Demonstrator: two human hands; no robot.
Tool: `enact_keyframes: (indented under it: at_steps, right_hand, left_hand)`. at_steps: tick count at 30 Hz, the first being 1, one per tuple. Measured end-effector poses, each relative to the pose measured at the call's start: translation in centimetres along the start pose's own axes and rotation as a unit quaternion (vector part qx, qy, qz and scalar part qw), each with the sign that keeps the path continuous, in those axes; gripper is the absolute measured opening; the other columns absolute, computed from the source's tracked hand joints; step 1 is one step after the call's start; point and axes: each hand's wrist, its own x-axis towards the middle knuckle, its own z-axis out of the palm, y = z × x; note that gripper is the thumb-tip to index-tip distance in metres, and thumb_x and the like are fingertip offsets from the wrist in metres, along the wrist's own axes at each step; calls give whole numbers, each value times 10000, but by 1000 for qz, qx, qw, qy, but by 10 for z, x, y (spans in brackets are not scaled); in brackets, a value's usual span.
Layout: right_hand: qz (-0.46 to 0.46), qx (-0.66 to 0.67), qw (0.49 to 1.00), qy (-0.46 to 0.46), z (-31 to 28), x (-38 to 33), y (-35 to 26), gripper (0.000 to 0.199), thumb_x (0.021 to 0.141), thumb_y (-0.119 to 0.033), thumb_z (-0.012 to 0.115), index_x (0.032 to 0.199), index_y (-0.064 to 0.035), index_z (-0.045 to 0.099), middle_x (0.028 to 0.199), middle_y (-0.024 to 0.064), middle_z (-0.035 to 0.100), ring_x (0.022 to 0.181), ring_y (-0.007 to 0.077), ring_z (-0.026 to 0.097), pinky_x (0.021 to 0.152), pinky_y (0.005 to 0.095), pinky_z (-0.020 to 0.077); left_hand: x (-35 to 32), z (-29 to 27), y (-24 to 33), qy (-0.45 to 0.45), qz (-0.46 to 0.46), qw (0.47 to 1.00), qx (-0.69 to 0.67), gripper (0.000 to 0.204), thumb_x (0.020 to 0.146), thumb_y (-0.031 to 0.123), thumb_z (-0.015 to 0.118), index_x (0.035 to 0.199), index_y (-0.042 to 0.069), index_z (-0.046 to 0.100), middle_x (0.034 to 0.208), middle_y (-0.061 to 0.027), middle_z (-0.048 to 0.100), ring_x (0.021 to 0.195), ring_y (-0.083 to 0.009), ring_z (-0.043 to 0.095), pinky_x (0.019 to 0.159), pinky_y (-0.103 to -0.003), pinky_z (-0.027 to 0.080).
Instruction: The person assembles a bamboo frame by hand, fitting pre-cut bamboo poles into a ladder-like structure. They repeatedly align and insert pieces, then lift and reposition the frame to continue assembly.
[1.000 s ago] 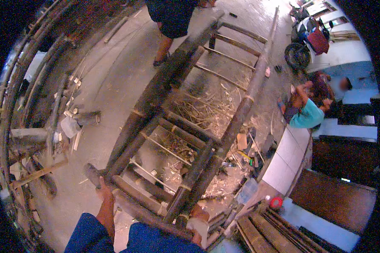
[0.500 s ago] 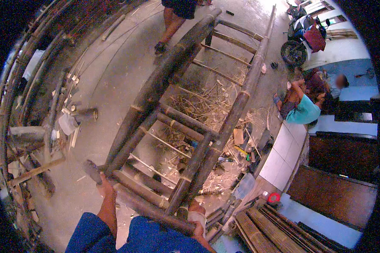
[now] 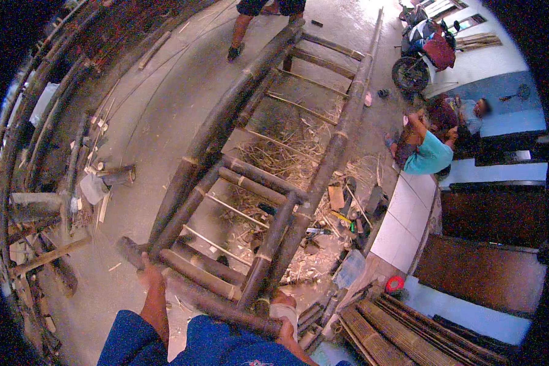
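Note:
A long dark bamboo frame [image 3: 327, 166], built of two thick side poles with crossbars and thin slats between them, stretches away in front of me. Its nearest crosspiece is a thick bamboo pole [image 3: 204, 299] close to my body. My left hand [image 3: 150, 272] is closed around this pole near its left end. At the right end my right hand [image 3: 285, 330] grips the same pole, its fingers partly hidden. A person in dark shorts [image 3: 241, 32] stands at the far end of the frame; whether their hands touch it does not show.
Bamboo shavings [image 3: 274, 146] litter the floor beneath the frame. Bamboo poles and offcuts [image 3: 116, 175] lie at the left. Tools lie by the tiled ledge [image 3: 402, 213]. A seated person in a turquoise shirt [image 3: 430, 155] and a motorcycle [image 3: 424, 58] are at the right. Flat bamboo panels [image 3: 384, 332] lie near right.
The frame's far end has shifted left in the view, as has the background at the right. More of the standing person's legs now shows. Both my hands keep their hold on the pole.

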Motion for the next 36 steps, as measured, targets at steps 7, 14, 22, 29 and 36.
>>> enact_keyframes:
  at_steps: [7, 14, 22, 29, 36]
  right_hand:
    - [4, 144, 985, -90, 19, -34, -60, 443, 890, -425, 480, 1096, -70, 645, 1006, 148, 688, 918, 348, 677, 849, 516, 558]
    - [72, 91, 991, -68, -28, 24, -50, 484, 897, -470, 467, 1088, -64, 649, 988, 138, 696, 877, 335, 678, 813, 506, 555]
    - [49, 156, 973, -166, -6, 26, -35, 549, 937, -541, 458, 1124, -57, 635, 1012, 152, 690, 891, 335, 687, 861, 516, 562]
    - [40, 119, 990, -69, -14, 8, -66, 477, 927, -493, 503, 1116, -78, 641, 1038, 120, 679, 838, 313, 675, 787, 503, 561]
    - [-57, 61, 996, -26, -29, 29, -47, 388, 884, -415, 590, 1045, -75, 683, 986, 92, 673, 803, 287, 666, 736, 458, 553]
  left_hand:
    - [-22, -1, -24, -47, 34, 995, -86, 823, 760, 534, 824, 1242, -80, 563, 1086, -191, 676, 988, -306, 669, 836, -451, 548]
    - [-21, 1, -67, -242, 27, 955, -170, 874, 814, 499, 797, 1374, -86, 468, 1244, -215, 626, 1062, -316, 650, 886, -415, 544]
    - [-51, -17, -39, -222, 116, 957, -145, 734, 852, 405, 792, 1352, -54, 514, 1249, -158, 623, 1060, -266, 634, 920, -387, 519]
    - [-28, 5, -82, -294, 139, 930, -169, 796, 853, 447, 782, 1386, -61, 481, 1289, -169, 603, 1137, -280, 604, 988, -412, 487]
    - [-19, 13, -106, -295, 120, 929, -191, 844, 863, 454, 768, 1414, -84, 421, 1301, -188, 591, 1096, -291, 627, 952, -415, 517]
